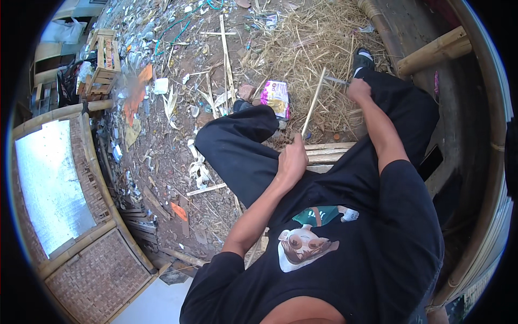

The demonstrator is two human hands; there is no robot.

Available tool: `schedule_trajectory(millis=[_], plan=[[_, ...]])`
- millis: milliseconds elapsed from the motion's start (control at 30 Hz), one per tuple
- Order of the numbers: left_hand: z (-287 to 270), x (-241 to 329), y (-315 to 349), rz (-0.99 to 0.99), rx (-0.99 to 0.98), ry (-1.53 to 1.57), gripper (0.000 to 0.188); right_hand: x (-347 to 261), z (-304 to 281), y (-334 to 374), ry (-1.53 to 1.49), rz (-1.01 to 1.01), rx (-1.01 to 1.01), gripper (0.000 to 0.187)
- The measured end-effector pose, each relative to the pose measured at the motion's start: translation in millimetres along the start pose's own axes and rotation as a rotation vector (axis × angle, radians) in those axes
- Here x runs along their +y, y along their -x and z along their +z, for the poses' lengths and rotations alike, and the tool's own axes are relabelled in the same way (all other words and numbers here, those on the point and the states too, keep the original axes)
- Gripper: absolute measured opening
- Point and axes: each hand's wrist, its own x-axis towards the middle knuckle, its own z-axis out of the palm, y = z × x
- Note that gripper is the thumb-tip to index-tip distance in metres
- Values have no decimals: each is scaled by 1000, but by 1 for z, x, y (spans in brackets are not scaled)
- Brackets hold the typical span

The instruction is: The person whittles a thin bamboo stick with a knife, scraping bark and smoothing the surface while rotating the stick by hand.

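Note:
In front of my lap, my left hand (293, 160) is closed around the lower end of a thin pale stick (315, 101), which looks like split bamboo. The stick slants up and to the right, away from me. My right hand (359, 90), near my right knee, is closed on a knife, its handle hidden by the fingers. The narrow grey knife blade (335, 80) points left, with its tip close to the upper part of the stick; whether they touch I cannot tell. Below the stick, pale shavings or straw (332, 105) cover the ground.
Light wooden strips (330, 153) lie between my thighs. A pink and yellow packet (275, 99) rests beyond my left knee. Farther left are a wooden crate (108, 56) and a woven bamboo panel (100, 270). Bamboo poles (434, 52) border the right side; litter (143, 40) strews the ground.

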Motion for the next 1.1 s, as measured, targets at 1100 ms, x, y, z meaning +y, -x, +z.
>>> schedule_trajectory(millis=[1100], plan=[[-82, 46, -118, 73, -782, 1171, 45, -119, -152, 96, -912, -749, -149, 28]])
